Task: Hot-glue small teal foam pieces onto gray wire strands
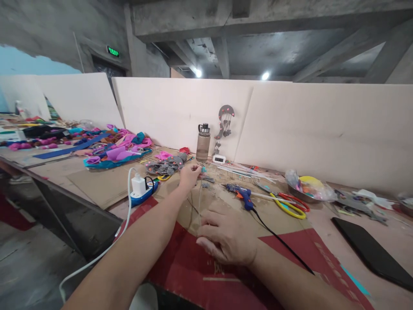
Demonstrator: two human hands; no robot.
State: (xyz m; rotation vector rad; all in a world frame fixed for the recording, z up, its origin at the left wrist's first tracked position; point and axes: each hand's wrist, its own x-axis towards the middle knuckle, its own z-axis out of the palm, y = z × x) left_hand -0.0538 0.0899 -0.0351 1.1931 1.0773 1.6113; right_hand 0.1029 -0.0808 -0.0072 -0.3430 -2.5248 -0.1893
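Observation:
My left hand (189,175) reaches far out over the table, fingers pinched on a small teal-tipped piece (203,169) at the end of a thin wire (199,202). The wire runs back toward me across the cardboard sheet (226,202). My right hand (226,236) rests near the table's front, fingers curled down onto the near end of that wire. A pile of grey felt pieces (166,166) lies just left of the left hand.
A blue glue gun (241,194) with a black cord lies right of the hands, beside yellow and red scissors (290,206). A water bottle (203,143), power strip with charger (142,189), metal bowl (306,189), black tablet (371,252) and colourful felt (116,150) surround them.

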